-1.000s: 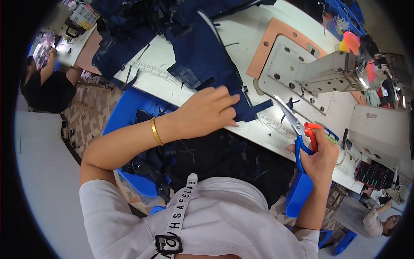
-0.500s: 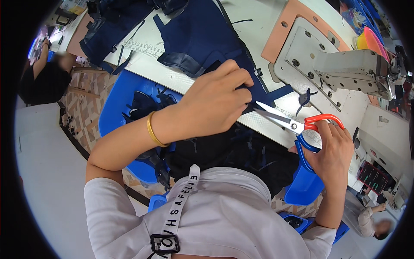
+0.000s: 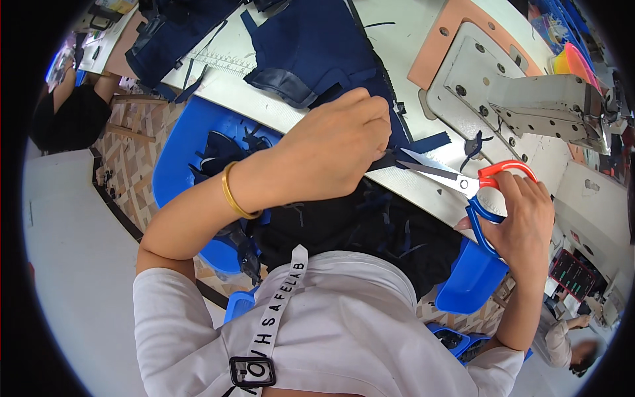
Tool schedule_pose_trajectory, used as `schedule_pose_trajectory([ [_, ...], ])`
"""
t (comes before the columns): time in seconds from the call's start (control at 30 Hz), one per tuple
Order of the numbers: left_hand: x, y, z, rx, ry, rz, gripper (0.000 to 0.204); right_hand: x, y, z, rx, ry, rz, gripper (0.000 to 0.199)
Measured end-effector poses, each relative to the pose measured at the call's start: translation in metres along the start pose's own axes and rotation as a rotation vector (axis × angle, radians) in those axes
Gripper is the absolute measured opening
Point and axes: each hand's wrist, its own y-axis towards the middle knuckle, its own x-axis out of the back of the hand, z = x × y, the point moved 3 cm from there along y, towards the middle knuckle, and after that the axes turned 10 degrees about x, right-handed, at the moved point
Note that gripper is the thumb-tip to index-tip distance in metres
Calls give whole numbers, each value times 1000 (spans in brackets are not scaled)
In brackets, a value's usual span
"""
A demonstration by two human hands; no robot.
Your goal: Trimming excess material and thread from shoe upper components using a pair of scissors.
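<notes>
My left hand (image 3: 331, 149) is closed, its fingertips pinching a dark fabric strip (image 3: 382, 161) at the front edge of the table. That strip lies beside a navy fabric piece (image 3: 311, 49), which has a shiny dark patch along its near side. In my right hand (image 3: 522, 215) is a pair of scissors (image 3: 468, 184) with one red and one blue handle loop. The scissor blades are parted and point left, their tips close to the strip by my left fingers. My left fingers partly hide the strip.
A sewing machine (image 3: 546, 109) stands at the right of the white table (image 3: 397, 49). More navy pieces (image 3: 175, 40) lie far left. Blue bins (image 3: 173, 155) (image 3: 469, 281) sit below the table edge. Fabric scraps (image 3: 475, 147) are scattered near the scissors. Other people sit at both sides.
The scissors and my right hand have moved slightly right and up in the picture, the blades a little wider apart. My left hand stays closed near the same spot.
</notes>
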Motion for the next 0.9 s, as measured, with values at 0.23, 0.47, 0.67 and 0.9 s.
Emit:
schedule_pose_trajectory([
  [0.23, 8, -4, 10, 1, -189, 121, 11, -7, 29, 4, 135, 140, 83, 56],
  [0.47, 6, -6, 19, -11, -305, 165, 14, -14, 47, -5, 332, 23, 31, 56],
  [0.67, 2, -8, 23, -35, -372, 154, 14, -20, 66, 2, 465, 43, 19, 56],
  [0.9, 6, -8, 27, 39, -497, 157, 14, -26, 70, 19, 483, 77, -48, 54],
])
